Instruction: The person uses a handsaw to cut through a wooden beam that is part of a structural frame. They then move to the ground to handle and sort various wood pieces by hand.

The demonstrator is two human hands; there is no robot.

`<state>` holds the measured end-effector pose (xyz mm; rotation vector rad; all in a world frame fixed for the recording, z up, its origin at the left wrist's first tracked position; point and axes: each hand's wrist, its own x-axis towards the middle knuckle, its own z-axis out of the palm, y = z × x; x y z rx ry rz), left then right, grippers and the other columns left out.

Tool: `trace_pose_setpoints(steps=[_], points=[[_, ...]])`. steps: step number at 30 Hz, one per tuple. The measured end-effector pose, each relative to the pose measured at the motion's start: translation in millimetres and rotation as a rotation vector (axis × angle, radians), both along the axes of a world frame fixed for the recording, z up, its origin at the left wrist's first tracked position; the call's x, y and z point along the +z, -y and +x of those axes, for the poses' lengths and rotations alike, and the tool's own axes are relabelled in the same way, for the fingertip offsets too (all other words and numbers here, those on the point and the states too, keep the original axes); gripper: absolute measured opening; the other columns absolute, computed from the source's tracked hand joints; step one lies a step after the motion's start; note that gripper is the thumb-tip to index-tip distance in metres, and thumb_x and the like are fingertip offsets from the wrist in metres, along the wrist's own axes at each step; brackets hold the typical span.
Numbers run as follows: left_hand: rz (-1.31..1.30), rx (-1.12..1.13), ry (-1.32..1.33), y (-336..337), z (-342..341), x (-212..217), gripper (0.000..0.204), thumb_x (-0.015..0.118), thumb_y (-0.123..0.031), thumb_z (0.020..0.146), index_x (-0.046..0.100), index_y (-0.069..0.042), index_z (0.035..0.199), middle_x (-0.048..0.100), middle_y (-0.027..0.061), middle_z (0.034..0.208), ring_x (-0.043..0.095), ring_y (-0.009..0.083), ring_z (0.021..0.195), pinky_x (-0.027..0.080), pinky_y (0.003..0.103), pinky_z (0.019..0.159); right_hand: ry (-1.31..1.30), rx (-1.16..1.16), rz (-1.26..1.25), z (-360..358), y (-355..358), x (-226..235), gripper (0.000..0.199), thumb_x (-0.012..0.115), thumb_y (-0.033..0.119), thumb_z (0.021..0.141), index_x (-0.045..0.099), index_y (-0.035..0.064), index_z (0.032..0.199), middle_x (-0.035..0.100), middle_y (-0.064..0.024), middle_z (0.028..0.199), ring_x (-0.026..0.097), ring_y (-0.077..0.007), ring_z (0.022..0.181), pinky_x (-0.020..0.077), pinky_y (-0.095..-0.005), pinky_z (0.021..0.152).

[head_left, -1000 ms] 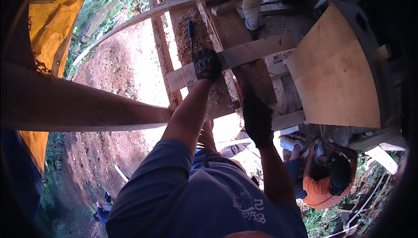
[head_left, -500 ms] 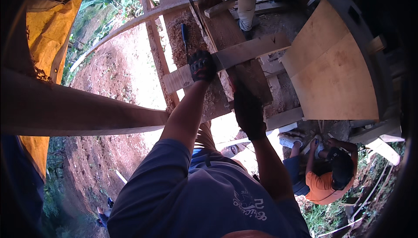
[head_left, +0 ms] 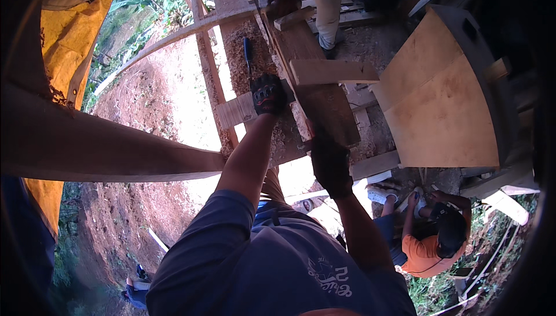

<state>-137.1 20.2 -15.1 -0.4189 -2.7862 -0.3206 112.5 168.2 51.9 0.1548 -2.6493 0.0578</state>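
My gloved left hand is clamped over the pale end piece of a short board, pressing it across the bench planks. The board's other piece lies apart, tilted across a darker plank. My gloved right hand, nearer my body, is closed round what looks like a handsaw; only a reddish bit of its handle shows, and the blade is hard to make out. Just beyond my left hand, a slim tool with a blue handle lies among wood shavings.
At the far side, another person's hand rests by a small wood block. A curved plywood panel stands right. A thick beam crosses from the left. A person in orange sits low at right.
The board, one length half a second ago, is now in two pieces. The right piece has tilted and shifted away from the piece under my left hand. My right hand has barely moved.
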Motion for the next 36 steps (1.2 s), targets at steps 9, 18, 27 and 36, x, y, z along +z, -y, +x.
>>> trace_pose_setpoints(steps=[9, 18, 27, 36], points=[[0.039, 0.041, 0.064, -3.8, 14.4, -1.4, 0.026, 0.061, -0.021, 0.095, 0.074, -0.007, 0.112, 0.069, 0.0197, 0.119, 0.064, 0.0397, 0.119, 0.048, 0.054, 0.106, 0.599, -0.170, -0.659, 152.2, -52.4, 103.9, 0.048, 0.065, 0.004, 0.099, 0.065, 0.0030, 0.148, 0.076, -0.0162, 0.129, 0.069, -0.0302, 0.092, 0.0530, -0.0428, 0.078], [-0.026, 0.046, 0.019, -5.5, 11.8, -2.4, 0.024, 0.058, -0.023, 0.097, 0.075, -0.009, 0.107, 0.070, 0.0175, 0.113, 0.067, 0.0382, 0.111, 0.051, 0.052, 0.099, 0.652, -0.193, -0.765, 169.9, -49.4, 98.3, 0.048, 0.064, 0.006, 0.102, 0.064, 0.0042, 0.150, 0.076, -0.0155, 0.132, 0.071, -0.0282, 0.103, 0.0549, -0.0410, 0.089], [-0.008, 0.010, 0.067, -10.8, 9.6, -1.9, 0.025, 0.057, -0.024, 0.099, 0.076, -0.008, 0.104, 0.072, 0.0184, 0.112, 0.068, 0.0404, 0.110, 0.051, 0.054, 0.099, 0.529, -0.275, -0.703, 208.8, -62.7, 101.5, 0.047, 0.064, 0.006, 0.103, 0.064, 0.0045, 0.150, 0.076, -0.0156, 0.133, 0.071, -0.0276, 0.108, 0.0548, -0.0403, 0.093], [0.005, -0.123, 0.071, 7.4, 5.6, -3.3, 0.033, 0.055, -0.030, 0.102, 0.077, -0.007, 0.109, 0.073, 0.0199, 0.115, 0.066, 0.0397, 0.115, 0.050, 0.055, 0.101, 0.268, -0.421, -0.507, 273.8, -112.2, 111.7, 0.046, 0.063, 0.007, 0.104, 0.065, 0.0047, 0.150, 0.076, -0.0156, 0.134, 0.071, -0.0269, 0.112, 0.0546, -0.0397, 0.097]])
